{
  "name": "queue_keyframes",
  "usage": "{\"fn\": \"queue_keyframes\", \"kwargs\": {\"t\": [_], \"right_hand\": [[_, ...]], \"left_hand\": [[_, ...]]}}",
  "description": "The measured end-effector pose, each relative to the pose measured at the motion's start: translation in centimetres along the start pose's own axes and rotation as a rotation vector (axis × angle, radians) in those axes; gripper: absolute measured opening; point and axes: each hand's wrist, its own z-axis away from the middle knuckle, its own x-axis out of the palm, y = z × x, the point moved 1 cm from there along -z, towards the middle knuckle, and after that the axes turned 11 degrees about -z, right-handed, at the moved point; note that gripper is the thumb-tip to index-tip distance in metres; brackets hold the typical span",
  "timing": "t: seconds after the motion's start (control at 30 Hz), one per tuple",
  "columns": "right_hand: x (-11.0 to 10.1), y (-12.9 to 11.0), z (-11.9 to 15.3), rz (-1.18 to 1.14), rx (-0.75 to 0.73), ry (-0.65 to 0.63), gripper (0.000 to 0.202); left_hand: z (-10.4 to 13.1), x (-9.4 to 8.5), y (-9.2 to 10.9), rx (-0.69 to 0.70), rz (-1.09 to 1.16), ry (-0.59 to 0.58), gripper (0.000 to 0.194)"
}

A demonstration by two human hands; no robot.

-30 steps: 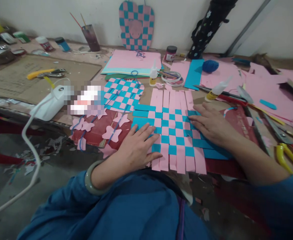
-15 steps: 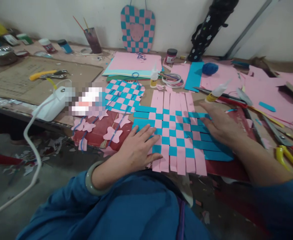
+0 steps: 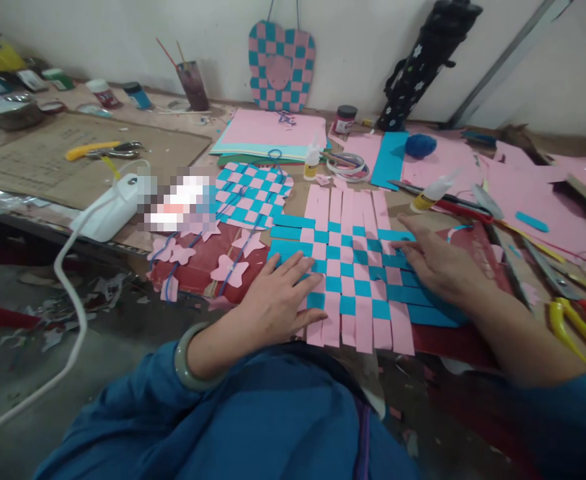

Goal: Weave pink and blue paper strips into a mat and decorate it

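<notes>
A woven mat of pink and blue paper strips (image 3: 349, 270) lies before me, pink strips running away from me and blue ones across. My left hand (image 3: 285, 290) rests flat on its left part, fingers spread, covering some blue strip ends. At the right side, my right hand (image 3: 440, 263) leans over the loose ends of the blue strips (image 3: 395, 293), its fingers stretched out and touching the upper ones. Part of the right ends is hidden under that hand. Beyond the mat stands a small glue bottle (image 3: 311, 163); another glue bottle (image 3: 430, 193) lies tilted behind my right hand.
A finished checkered piece (image 3: 253, 193) with blue cord lies to the left, near pink paper butterflies (image 3: 229, 269). Yellow-handled scissors (image 3: 563, 320) are at far right. A white power strip (image 3: 110, 207), pliers (image 3: 103, 150) and a blue yarn ball (image 3: 421, 145) are further off.
My right hand has shifted slightly inward, its fingers now lower on the blue strip ends. The left hand stays on the mat. The whole view has moved a little.
</notes>
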Motion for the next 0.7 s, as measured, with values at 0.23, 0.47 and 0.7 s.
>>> {"fn": "queue_keyframes", "kwargs": {"t": [0.23, 0.47, 0.7], "right_hand": [[0.1, -0.1, -0.6, 0.005, -0.065, 0.029, 0.053], [1.3, -0.2, -2.7, 0.214, -0.343, -0.083, 0.042], [2.7, -1.1, -3.7, 0.372, -0.33, -0.094, 0.037]], "left_hand": [[0.0, 0.2, 0.0, -0.002, 0.007, 0.012, 0.052], [0.0, 0.3, -0.1, 0.005, 0.019, 0.026, 0.053], [0.0, 0.3, -0.1, 0.002, 0.041, 0.031, 0.053]]}}
